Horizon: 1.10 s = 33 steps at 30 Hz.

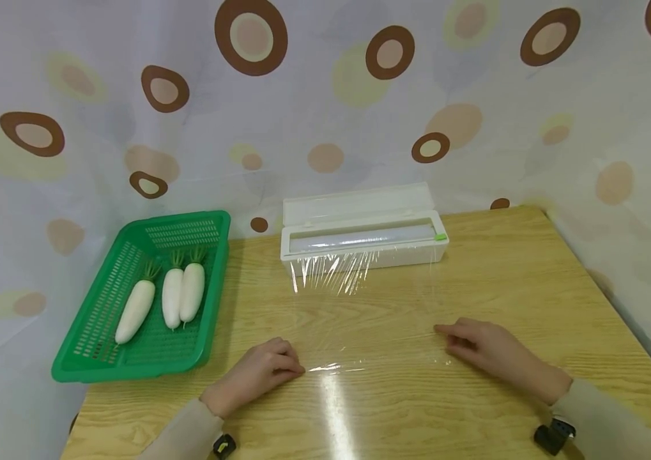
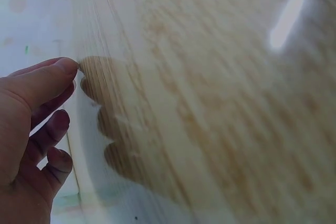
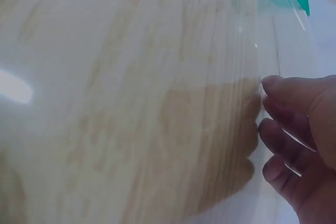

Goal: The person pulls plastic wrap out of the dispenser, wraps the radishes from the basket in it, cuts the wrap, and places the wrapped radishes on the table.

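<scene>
A sheet of clear cling film (image 1: 359,332) stretches toward me over the table from a roll (image 1: 359,237) inside a white dispenser box (image 1: 394,255). The box's lid (image 1: 359,201) is raised, and a small green slider (image 1: 440,237) sits at its right front edge. My left hand (image 1: 262,367) pinches the film's near left corner between thumb and index finger; the other fingers curl loosely in the left wrist view. At the near right corner, my right hand (image 1: 489,354) pinches the film the same way. Creases run through the film close to the box.
On the left stands a green plastic basket (image 1: 210,319) with three white radishes (image 1: 137,310), short green stems attached. The wood-grain table (image 1: 509,281) has a glare streak near its front. A patterned curtain (image 1: 314,115) hangs behind and along the sides.
</scene>
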Tool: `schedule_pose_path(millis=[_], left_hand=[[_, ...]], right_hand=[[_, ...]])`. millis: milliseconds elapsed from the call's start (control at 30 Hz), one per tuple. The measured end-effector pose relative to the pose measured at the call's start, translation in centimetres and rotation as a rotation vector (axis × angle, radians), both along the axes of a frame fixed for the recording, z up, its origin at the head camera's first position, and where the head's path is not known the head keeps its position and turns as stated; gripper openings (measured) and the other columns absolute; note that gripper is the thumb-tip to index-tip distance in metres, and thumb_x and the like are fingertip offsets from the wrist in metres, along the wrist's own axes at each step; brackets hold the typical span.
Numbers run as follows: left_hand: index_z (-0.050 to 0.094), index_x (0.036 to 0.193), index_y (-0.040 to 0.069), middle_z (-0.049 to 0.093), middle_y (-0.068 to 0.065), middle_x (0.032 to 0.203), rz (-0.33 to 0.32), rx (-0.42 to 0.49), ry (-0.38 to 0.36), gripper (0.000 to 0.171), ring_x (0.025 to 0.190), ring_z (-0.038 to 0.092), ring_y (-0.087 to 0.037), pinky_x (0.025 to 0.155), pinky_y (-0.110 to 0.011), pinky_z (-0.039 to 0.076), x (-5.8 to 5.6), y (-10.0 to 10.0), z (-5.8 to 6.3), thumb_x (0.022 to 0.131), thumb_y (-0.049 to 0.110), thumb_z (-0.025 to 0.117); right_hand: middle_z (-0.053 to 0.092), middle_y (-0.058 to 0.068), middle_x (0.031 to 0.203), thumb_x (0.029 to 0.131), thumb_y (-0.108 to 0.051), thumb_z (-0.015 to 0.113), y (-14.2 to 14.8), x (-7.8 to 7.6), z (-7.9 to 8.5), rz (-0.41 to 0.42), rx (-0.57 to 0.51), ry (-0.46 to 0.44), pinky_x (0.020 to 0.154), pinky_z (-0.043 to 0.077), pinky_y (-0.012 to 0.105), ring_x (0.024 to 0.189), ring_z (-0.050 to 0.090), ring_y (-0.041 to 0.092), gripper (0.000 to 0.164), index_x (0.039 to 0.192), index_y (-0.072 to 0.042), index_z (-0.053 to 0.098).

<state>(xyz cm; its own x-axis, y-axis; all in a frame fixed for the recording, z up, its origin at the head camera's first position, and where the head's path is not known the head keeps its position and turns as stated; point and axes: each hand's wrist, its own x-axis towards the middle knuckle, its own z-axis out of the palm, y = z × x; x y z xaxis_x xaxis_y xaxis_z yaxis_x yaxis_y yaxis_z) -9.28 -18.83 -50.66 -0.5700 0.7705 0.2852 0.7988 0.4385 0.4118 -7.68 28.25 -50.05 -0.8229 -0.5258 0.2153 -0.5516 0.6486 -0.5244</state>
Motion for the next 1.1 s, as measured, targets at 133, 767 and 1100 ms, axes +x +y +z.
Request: schedule_pose_path(millis=[133, 767, 1100], left_hand=[[0.083, 0.095, 0.016, 0.068, 0.007, 0.095, -0.012, -0.008, 0.028, 0.011, 0.091, 0.063, -0.008, 0.082, -0.016, 0.052, 0.0, -0.1, 0.0, 0.086, 0.009, 0.084], [0.079, 0.099, 0.020, 0.068, 0.009, 0.098, -0.022, -0.041, 0.120, 0.007, 0.090, 0.063, -0.006, 0.079, -0.019, 0.053, 0.7, -0.1, 0.3, 0.092, 0.018, 0.081], [0.081, 0.097, 0.019, 0.069, 0.009, 0.101, -0.023, -0.029, 0.120, 0.005, 0.090, 0.063, -0.006, 0.079, -0.019, 0.053, 0.8, -0.3, 0.4, 0.093, 0.017, 0.081]], right_hand=[[0.063, -0.012, 0.097, 0.093, -0.010, 0.078, 0.1, 0.0, -0.3, -0.005, 0.026, -0.027, 0.061, 0.045, 0.021, 0.074, 0.046, -0.008, 0.038, 0.131, -0.004, 0.072], [0.051, -0.013, 0.095, 0.086, -0.020, 0.085, 1.6, -0.2, -1.0, 0.051, 0.071, 0.123, 0.062, 0.036, 0.019, 0.076, 0.036, -0.003, 0.060, 0.143, -0.015, 0.065], [0.049, -0.012, 0.095, 0.084, -0.021, 0.087, 1.7, -0.3, -1.0, 0.052, 0.075, 0.157, 0.061, 0.036, 0.018, 0.076, 0.034, -0.004, 0.071, 0.149, -0.016, 0.059]])
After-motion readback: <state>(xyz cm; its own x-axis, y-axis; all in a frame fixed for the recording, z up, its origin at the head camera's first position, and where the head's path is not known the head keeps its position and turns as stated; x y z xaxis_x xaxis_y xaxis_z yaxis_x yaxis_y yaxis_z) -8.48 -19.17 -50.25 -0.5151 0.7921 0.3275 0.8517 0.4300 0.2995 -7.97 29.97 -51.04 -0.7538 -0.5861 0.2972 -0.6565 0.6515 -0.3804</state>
